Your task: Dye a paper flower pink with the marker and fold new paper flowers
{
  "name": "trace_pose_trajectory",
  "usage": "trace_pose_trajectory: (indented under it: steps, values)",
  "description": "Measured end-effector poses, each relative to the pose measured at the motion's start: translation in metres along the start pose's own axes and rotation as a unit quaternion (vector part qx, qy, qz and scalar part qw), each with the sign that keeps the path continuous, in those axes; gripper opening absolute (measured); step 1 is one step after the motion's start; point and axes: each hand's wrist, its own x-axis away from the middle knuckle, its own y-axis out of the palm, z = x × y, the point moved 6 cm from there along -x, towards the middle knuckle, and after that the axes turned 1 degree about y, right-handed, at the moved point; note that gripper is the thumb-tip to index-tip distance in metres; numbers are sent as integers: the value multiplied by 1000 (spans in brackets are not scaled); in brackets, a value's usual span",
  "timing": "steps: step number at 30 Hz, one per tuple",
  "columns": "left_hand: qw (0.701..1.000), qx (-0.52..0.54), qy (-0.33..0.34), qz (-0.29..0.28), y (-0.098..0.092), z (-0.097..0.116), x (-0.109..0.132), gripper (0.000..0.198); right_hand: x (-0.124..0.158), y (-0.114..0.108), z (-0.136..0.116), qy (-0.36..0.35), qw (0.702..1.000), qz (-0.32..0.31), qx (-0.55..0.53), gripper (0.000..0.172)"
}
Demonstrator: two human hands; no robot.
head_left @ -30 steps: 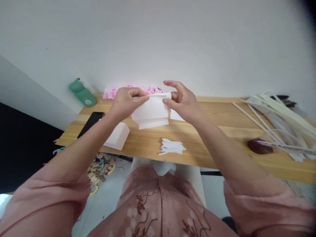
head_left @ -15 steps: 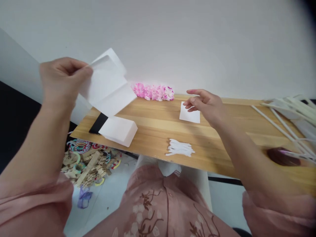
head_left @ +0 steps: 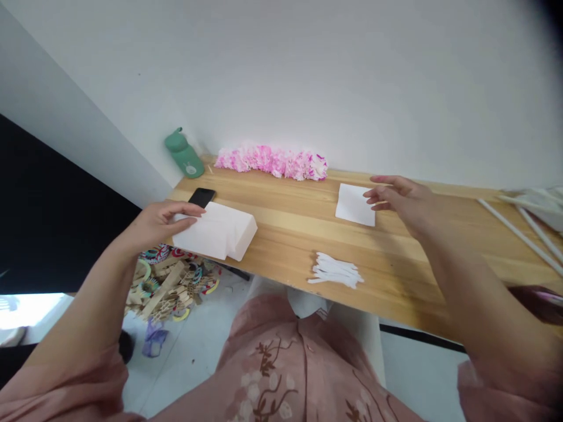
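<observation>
Head view.

- Bench [head_left: 285, 234]: pale wood, across the middle of the frame, set against a white wall.
- Floor clutter [head_left: 169, 284]: coloured and wooden craft pieces, lower left, below the bench edge.
- Flowers [head_left: 272, 161]: a pink and white row along the wall, upper centre.
- Stack [head_left: 220, 233]: white paper, on the bench's near left corner.
- Left hand [head_left: 156, 223]: left of centre, loosely spread, fingers laid flat on the top of the stack's left end, gripping nothing.
- Right hand [head_left: 402, 196]: right of centre, open, fingers stretched out, tips at the right edge of the sheet; touching or just above, cannot tell.
- Sheet [head_left: 354, 205]: small white square, flat on the bench, below the right end of the flowers.
- Strips [head_left: 336, 271]: small white heap near the front edge, centre.
- Sticks [head_left: 521, 234]: white, far right.
- Bottle [head_left: 183, 153]: green, left of the flowers.
- Phone [head_left: 201, 197]: black, just behind the stack.
</observation>
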Motion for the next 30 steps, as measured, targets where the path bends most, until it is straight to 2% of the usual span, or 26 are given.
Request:
trace_pose_trajectory:
  steps: [6, 8, 10, 13, 14, 16, 18, 22, 27, 30]
  values:
    - [999, -43, 23, -15, 25, 1, -31, 35, -3, 4, 13, 27, 1000, -2, -11, 29]
    - [995, -76, 58, -18, 36, 7, -38, 33, -4, 6, 18, 39, 999, -6, -20, 27]
    - [982, -152, 107, 10, 42, 15, -38, 30, -4, 6, 22, 53, 998, -13, -35, 24]
    - [961, -230, 122, 90, 38, 20, -22, 24, -4, 3, 27, 76, 996, -13, -53, 20]
    - [963, -227, 113, 93, 38, 18, -15, 23, -4, 1, 28, 83, 995, -9, -55, 19]
    - [974, -191, 114, 39, 43, 15, 0, 26, -3, -2, 29, 92, 994, 3, -52, 17]
    - [976, -166, 141, 14, 46, 13, 15, 32, -2, -5, 30, 93, 995, 12, -46, 16]
    - [967, -178, 181, 35, 48, 14, 32, 40, -1, -5, 33, 95, 995, 17, -35, 18]
    - [955, -200, 207, 69, 49, 21, 38, 21, 1, -5, 37, 91, 995, 13, -41, 18]
    - [954, -198, 213, 78, 50, 23, 38, 20, 4, -6, 36, 84, 996, 11, -41, 18]
